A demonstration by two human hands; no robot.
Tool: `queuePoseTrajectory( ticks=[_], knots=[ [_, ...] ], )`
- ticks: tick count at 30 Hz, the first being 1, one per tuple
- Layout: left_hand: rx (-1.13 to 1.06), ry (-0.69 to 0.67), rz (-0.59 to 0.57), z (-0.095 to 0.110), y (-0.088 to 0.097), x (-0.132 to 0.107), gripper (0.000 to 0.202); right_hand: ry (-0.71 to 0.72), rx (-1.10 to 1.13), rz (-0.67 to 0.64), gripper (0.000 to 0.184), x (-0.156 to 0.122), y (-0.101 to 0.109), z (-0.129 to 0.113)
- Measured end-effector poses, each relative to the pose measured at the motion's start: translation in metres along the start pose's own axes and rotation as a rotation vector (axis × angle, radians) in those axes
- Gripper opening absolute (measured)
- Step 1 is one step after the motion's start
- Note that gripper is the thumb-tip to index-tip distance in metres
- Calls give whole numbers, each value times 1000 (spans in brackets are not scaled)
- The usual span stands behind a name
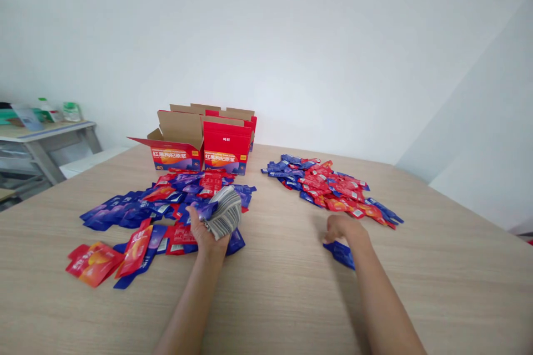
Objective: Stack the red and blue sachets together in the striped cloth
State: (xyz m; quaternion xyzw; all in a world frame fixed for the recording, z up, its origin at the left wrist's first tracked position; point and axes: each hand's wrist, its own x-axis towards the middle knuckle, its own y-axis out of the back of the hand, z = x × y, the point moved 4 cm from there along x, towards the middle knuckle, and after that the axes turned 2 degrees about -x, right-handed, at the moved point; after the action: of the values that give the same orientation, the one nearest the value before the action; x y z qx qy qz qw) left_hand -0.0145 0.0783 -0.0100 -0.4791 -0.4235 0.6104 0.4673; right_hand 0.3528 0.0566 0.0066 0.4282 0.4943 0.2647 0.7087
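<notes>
My left hand [210, 237] is closed around a folded grey striped cloth [227, 213], over the left pile. A blue sachet [206, 210] shows between its thumb and the cloth. Under and around this hand lies a loose pile of red and blue sachets [137, 208]. To the right, my right hand [343, 226] has its fingers curled down at one end of a blue sachet [342, 255], which hangs or lies just below the palm. Its fingertips are partly hidden. Beyond that hand is a second heap of red and blue sachets [328, 186].
Several red cardboard boxes with raised flaps [227, 147] stand at the back left of the wooden table [266, 299], before a white wall. At far left, a side table [50, 130] carries bottles and containers.
</notes>
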Motion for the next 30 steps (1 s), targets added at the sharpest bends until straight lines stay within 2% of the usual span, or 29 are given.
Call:
queuePoseTrajectory(
  ticks=[4,7,10,12,15,18,20,22,25,28,30],
  knots=[
    [0,279,-78,-27,2,-9,72,-26,24,-118,31,16,-19,-2],
    [36,352,-106,-39,5,-16,69,4,101,-152,35,29,-24,-13],
    [80,415,-111,-48,5,-23,65,50,187,-121,36,38,-20,-17],
    [108,467,-118,-53,3,-28,66,61,212,-96,35,39,-13,-8],
    [126,503,-119,-56,-1,-34,68,13,195,-76,30,31,-8,22],
    [107,510,-123,-56,-6,-37,71,-55,166,-122,25,20,-15,49],
    [95,501,-116,-54,-7,-38,71,-72,160,-186,23,15,-25,53],
    [90,495,-110,-52,-6,-37,69,-71,155,-241,22,14,-32,45],
    [87,495,-126,-50,-4,-34,69,-51,147,-270,31,19,-35,20],
    [102,472,-116,-51,0,-31,69,-7,146,-232,36,26,-31,-2],
    [125,457,-93,-52,1,-30,66,20,140,-195,37,29,-27,-8]
  ],
)
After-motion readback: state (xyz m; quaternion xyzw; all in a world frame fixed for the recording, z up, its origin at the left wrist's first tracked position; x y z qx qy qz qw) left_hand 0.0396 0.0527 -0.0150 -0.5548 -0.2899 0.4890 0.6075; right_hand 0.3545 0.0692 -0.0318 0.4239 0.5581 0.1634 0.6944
